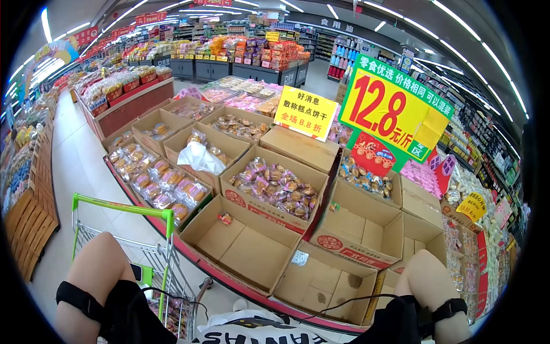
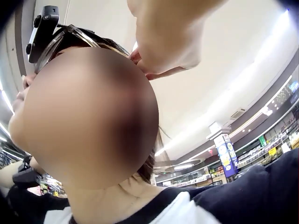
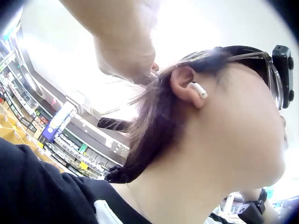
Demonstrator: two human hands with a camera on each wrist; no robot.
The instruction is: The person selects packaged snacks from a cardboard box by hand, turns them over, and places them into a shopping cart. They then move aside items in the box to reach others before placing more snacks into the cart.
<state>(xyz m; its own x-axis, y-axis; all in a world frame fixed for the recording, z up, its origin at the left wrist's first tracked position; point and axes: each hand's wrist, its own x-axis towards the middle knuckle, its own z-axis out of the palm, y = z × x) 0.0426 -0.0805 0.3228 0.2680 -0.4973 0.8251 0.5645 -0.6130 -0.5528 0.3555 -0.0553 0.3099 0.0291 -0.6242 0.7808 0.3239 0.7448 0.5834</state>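
Observation:
In the left wrist view, my left hand (image 2: 170, 46) is raised to the back of the head, its fingertips close behind the blurred area. My right hand (image 3: 128, 56) is also up there, fingers at the dark hair (image 3: 152, 116) behind the ear; I cannot tell what either hand grips. A black head camera (image 3: 282, 77) sits at the front of the head. A white earbud (image 3: 198, 89) is in the ear. Only bent arms (image 1: 100, 264) with black straps (image 1: 80, 299) show in the head view; both hands are outside it.
A green-handled shopping cart (image 1: 123, 206) stands at the left, beside a display of cardboard boxes (image 1: 246, 232). Some boxes hold wrapped pastries (image 1: 275, 186). A wooden-sided stand (image 1: 31, 229) borders the tiled aisle (image 1: 77, 155). Price signs (image 1: 381, 114) rise above the boxes. A dark cable (image 1: 344, 303) crosses low in front.

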